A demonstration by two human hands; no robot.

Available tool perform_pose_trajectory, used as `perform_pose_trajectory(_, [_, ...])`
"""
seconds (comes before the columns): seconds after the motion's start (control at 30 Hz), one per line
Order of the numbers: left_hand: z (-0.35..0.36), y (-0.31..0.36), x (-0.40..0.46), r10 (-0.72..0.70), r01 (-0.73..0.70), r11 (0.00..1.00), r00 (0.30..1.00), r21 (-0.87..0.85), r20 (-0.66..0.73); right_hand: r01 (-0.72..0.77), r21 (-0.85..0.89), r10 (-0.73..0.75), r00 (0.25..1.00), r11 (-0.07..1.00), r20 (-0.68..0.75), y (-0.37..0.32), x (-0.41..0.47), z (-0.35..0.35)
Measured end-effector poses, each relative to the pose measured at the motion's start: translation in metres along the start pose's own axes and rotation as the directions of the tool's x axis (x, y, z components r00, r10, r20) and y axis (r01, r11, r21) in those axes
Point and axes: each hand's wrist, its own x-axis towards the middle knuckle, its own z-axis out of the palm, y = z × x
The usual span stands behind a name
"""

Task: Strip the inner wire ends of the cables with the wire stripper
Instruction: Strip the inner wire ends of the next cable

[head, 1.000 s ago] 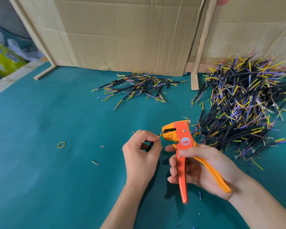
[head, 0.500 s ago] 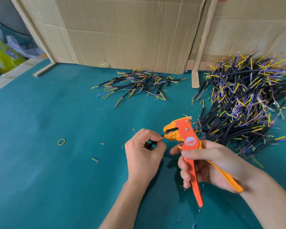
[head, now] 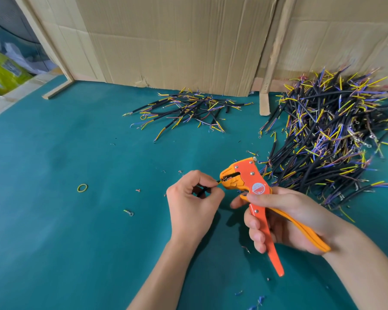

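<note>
My left hand [head: 193, 204] pinches a short black cable [head: 201, 192] whose yellow inner wire end points right into the jaws of the wire stripper. The orange and yellow wire stripper [head: 251, 186] is gripped by my right hand [head: 285, 220], fingers curled round its handles, which stand spread apart. The wire tip sits at the stripper's mouth. A large heap of black cables [head: 332, 139] with yellow, blue and purple ends lies to the right. A smaller pile of cables [head: 188, 110] lies at the back centre.
The work surface is a teal mat [head: 76, 242]. Cardboard sheets [head: 177, 41] stand along the back. A yellow rubber band [head: 82, 188] and a small ring terminal [head: 128, 212] lie left of my hands. Bits of stripped insulation [head: 255, 303] dot the mat near the front.
The stripper's handles have stayed spread; my right hand shifted slightly right and nearer with the tool. My left hand keeps the wire end at the jaws.
</note>
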Motion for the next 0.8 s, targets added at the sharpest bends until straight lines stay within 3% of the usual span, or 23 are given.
perform_pose_trajectory(0.4, [0.001, -0.001, 0.001, -0.066, 0.068, 0.997, 0.997, -0.038, 0.050, 0.008, -0.022, -0.007, 0.999, 1.000, 0.050, -0.001, -0.001, -0.006])
perform_pose_trajectory(0.53, [-0.001, -0.006, 0.006, -0.165, 0.172, 0.977, 0.984, -0.128, 0.070, 0.176, 0.074, -0.172, 0.983, 0.982, -0.061, 0.004, 0.008, -0.004])
perform_pose_trajectory(0.63, [-0.001, -0.002, 0.006, -0.164, 0.190, 0.970, 0.972, -0.151, 0.171, 0.344, 0.080, -0.321, 0.923, 0.936, -0.212, 0.004, 0.012, -0.002])
perform_pose_trajectory(0.8, [-0.001, 0.000, 0.004, -0.167, 0.198, 0.972, 0.961, -0.126, 0.220, 0.377, -0.024, -0.374, 0.906, 0.926, -0.199, 0.010, 0.014, 0.008])
